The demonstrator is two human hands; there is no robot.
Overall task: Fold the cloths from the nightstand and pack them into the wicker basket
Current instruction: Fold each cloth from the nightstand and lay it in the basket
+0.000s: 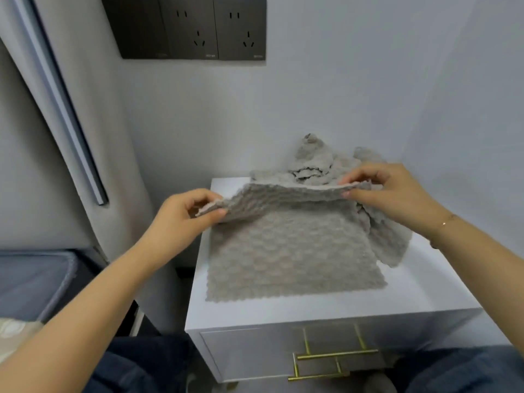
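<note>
both hands, left hand (184,214) and right hand (388,188), pinch the grey cloth's (289,251) far corners.

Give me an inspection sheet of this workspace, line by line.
Surface: white nightstand, gold drawer handles on its front.
Job's things: grey cloth spread out, far edge lifted; crumpled cloths heaped behind it. Wicker basket not in view.
Clutter: nothing seen.
Grippers: left hand pinches the cloth's far left corner; right hand pinches the far right corner.
Cables: nothing seen; wall sockets unused.
Surroundings: grey wall, curtain at left, bed edge lower left.
</note>
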